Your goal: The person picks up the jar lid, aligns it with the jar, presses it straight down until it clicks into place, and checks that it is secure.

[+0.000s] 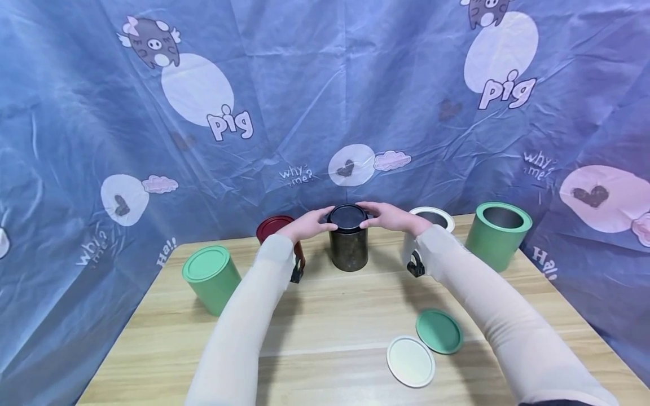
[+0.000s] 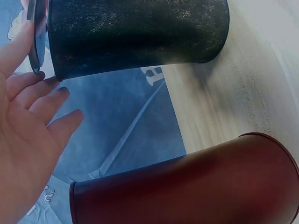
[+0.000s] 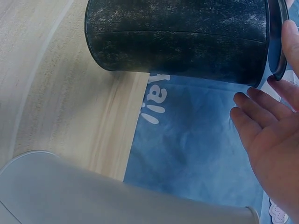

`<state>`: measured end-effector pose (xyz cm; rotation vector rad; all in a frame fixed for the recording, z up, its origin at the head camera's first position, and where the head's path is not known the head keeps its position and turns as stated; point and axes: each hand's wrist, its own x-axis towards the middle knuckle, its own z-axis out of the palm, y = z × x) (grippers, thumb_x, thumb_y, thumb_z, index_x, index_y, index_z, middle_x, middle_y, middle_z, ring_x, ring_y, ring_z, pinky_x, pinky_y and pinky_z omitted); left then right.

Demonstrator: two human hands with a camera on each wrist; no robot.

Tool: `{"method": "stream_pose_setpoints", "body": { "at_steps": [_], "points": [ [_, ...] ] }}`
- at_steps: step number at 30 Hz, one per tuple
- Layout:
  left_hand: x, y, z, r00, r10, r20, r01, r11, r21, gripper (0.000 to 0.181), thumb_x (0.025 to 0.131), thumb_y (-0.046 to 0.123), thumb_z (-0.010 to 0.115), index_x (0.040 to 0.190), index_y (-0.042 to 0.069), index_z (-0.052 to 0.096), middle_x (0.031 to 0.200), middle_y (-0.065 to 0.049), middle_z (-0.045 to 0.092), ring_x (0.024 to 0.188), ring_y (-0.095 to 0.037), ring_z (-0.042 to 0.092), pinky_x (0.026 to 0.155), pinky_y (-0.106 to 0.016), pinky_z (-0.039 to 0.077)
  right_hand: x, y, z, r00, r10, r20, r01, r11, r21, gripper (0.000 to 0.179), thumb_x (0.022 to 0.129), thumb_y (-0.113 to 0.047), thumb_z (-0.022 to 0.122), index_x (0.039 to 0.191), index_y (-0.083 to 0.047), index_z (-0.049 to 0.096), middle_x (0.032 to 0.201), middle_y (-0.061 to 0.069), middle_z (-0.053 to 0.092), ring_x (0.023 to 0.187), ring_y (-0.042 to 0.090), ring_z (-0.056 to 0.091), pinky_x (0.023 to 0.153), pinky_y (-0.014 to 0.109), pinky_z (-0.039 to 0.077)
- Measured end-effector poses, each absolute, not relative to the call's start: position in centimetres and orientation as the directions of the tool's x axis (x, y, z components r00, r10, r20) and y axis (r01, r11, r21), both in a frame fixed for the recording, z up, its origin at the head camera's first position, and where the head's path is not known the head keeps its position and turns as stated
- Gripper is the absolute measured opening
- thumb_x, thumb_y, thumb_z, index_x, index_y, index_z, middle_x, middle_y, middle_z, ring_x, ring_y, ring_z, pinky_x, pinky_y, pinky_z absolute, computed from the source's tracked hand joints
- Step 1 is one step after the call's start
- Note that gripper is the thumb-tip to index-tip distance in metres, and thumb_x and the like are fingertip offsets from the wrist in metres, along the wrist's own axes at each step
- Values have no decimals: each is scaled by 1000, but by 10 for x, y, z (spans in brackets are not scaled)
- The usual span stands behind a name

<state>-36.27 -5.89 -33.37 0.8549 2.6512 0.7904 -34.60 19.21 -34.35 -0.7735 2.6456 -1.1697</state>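
The black lid [image 1: 347, 216] hangs just above the black can [image 1: 349, 252], thin gap between; my left hand [image 1: 307, 225] and right hand [image 1: 391, 217] pinch its rim from opposite sides. I reckon it's light, stiff, slick: best held thumbs above, fingers under the edge.

In the head view, we lose part of the red can [image 1: 273, 225] behind the left sleeve [image 1: 256, 304] and much of the white can [image 1: 408, 246] behind the right sleeve [image 1: 487, 296], while the bottom edge crops the surface [image 1: 330, 316]. Both wrist views cut off the black can [image 2: 140, 35] and black lid [image 2: 39, 42] at the top; in the left one we see the red can cropped too.
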Motion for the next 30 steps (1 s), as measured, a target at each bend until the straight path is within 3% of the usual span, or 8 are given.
{"method": "stream_pose_setpoints", "body": {
  "at_steps": [14, 23, 30],
  "points": [
    [-368, -57, -342, -804, 590, -80, 455, 695, 556, 67, 96, 30, 60, 151, 6, 31, 154, -14, 36, 143, -27, 33, 119, -38, 26, -344, 192, -347, -867, -497, 35, -341, 542, -768, 68, 90, -12, 68, 147, 3, 34, 145, 26, 44, 137, 38, 41, 112, 48, 35],
    [-364, -57, -341, -802, 591, -86, 427, 668, 609, 67, 96, 23, 61, 151, 2, 30, 150, -18, 41, 135, -28, 46, 114, -35, 36, -344, 190, -347, -869, -495, 14, -328, 554, -765, 69, 90, -15, 68, 148, 2, 34, 147, 24, 42, 136, 38, 40, 113, 50, 33],
    [-362, -56, -339, -804, 586, -101, 425, 686, 590, 67, 96, 24, 60, 151, 2, 28, 151, -18, 39, 134, -28, 47, 113, -34, 36, -345, 189, -345, -872, -489, -9, -318, 580, -750, 69, 90, -17, 67, 148, 2, 34, 148, 22, 41, 137, 37, 40, 114, 50, 31]
  ]
}}
